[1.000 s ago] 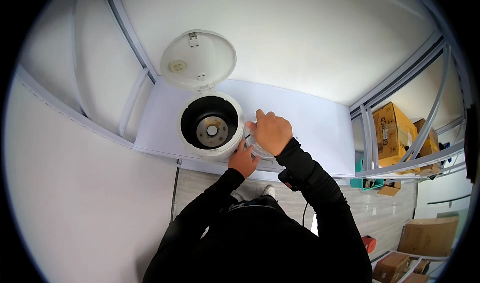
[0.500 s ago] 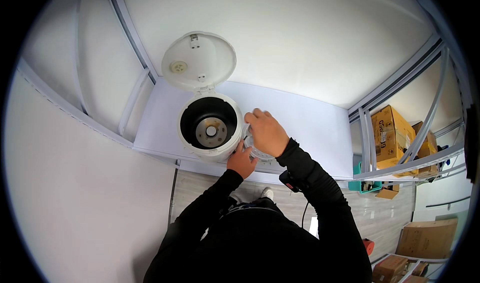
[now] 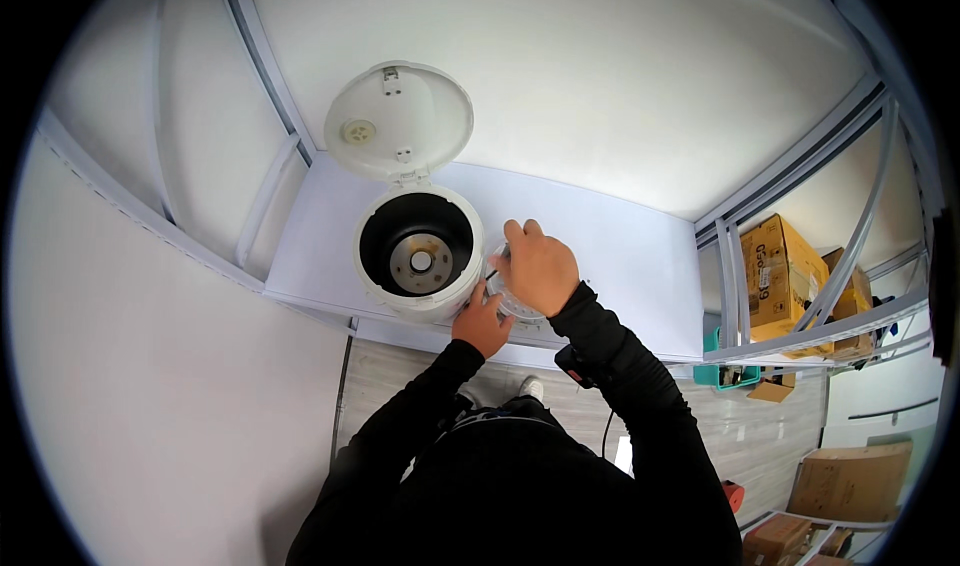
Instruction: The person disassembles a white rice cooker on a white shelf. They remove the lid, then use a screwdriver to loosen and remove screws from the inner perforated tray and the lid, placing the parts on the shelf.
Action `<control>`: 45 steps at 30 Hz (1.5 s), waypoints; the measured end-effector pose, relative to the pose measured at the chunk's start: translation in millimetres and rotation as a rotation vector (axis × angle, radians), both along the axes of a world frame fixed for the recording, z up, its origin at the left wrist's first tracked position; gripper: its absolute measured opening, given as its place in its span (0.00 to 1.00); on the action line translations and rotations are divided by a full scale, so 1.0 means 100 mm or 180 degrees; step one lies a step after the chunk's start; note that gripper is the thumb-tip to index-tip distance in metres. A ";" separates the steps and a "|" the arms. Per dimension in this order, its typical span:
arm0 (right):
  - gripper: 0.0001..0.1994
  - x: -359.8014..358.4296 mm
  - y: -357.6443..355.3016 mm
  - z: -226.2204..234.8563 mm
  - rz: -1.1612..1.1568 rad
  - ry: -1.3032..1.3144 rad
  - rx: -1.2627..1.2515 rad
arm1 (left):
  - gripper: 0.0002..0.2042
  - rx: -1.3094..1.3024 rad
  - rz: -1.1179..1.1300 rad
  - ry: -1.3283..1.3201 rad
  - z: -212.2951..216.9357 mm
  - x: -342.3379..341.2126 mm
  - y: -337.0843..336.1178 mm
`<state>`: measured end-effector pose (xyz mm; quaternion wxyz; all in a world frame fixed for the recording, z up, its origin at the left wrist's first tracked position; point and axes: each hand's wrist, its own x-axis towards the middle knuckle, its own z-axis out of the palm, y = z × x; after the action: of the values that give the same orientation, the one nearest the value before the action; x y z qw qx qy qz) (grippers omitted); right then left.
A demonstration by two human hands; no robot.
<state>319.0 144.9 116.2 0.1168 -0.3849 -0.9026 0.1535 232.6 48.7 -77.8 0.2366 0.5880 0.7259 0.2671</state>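
Observation:
A white rice cooker (image 3: 418, 262) stands open on a white table (image 3: 640, 256), its round lid (image 3: 398, 121) tipped up behind it. The pot cavity is empty, showing a metal heating plate at the bottom. Just right of the cooker, my right hand (image 3: 538, 264) lies over a clear round container (image 3: 508, 301) and grips it from above. My left hand (image 3: 482, 324) holds the same container from the near side, close to the table's front edge. Most of the container is hidden under my hands.
White walls enclose the table on the left and back. To the right a metal-framed shelf holds cardboard boxes (image 3: 783, 266). More boxes (image 3: 852, 481) sit on the wooden floor at lower right, beside a teal bin (image 3: 722, 374).
My right hand has shifted slightly over the clear container and the view has drifted; the cooker and lid have not moved.

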 end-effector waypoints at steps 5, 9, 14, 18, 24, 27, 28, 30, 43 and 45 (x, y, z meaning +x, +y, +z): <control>0.08 0.11 0.15 -0.17 0.0714 0.0287 0.0841 | 0.26 0.0082 0.0025 0.0091 0.02 0.02 0.00; 0.08 0.09 0.03 -0.05 0.0224 -0.0048 0.0554 | 0.25 0.0101 0.0035 0.0113 -0.01 0.01 0.00; 0.10 0.16 0.19 -0.18 0.0505 0.0065 0.0495 | 0.26 0.0123 0.0069 0.0079 -0.05 0.02 0.01; 0.12 0.16 0.23 -0.18 0.1128 0.0899 0.0749 | 0.27 0.0196 0.0124 0.0122 -0.02 0.05 0.00; 0.14 0.11 0.15 -0.04 0.0249 -0.0018 -0.0104 | 0.33 -0.0082 0.0309 -0.0141 0.00 0.13 0.06; 0.14 0.18 0.29 -0.13 0.1001 0.0638 0.0297 | 0.35 -0.0130 0.0297 -0.0002 0.05 0.16 0.10; 0.14 0.20 0.32 -0.14 0.1313 0.0914 0.0496 | 0.35 -0.0066 0.0346 0.0041 0.04 0.16 0.12; 0.12 0.19 0.33 -0.15 0.1139 0.0828 0.0433 | 0.36 0.0058 0.0485 0.0139 0.02 0.17 0.16; 0.12 0.16 0.50 -0.04 0.0817 -0.0155 0.0077 | 0.36 -0.0159 0.0919 0.0225 0.05 0.31 0.19; 0.13 0.18 0.63 -0.18 0.1284 0.0348 0.0279 | 0.36 -0.0259 0.0948 0.0270 0.09 0.34 0.22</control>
<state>336.9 208.0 98.0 0.1491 -0.1821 -0.9595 0.1550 266.9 70.6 -68.9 0.1872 0.4746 0.8246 0.2445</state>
